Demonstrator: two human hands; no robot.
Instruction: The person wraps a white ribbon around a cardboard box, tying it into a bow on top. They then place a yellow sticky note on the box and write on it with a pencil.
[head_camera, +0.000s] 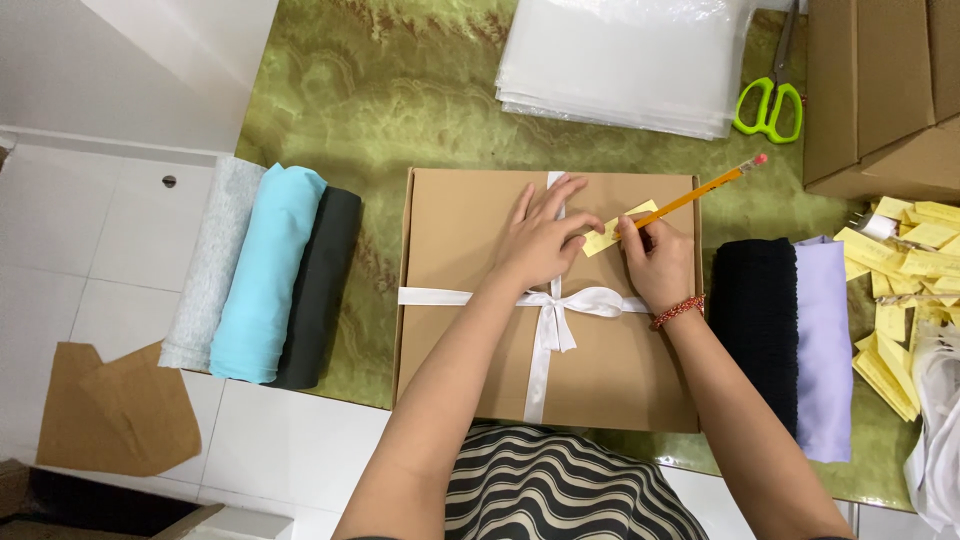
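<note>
- Left hand: spread flat on flat brown cardboard box, fingertips pinning small yellow paper slip.
- Right hand: closed around orange pencil, tip on slip, above white ribbon bow.

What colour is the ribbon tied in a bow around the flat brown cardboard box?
White: the satin ribbon crosses the flat brown cardboard box, clearest in the head view.

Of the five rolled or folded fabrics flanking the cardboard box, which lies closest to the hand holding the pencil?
The black textured fabric, immediately right of the box beside the right hand. The lilac fabric lies farther out; the grey, light blue and dark ones are left of the box.
</note>
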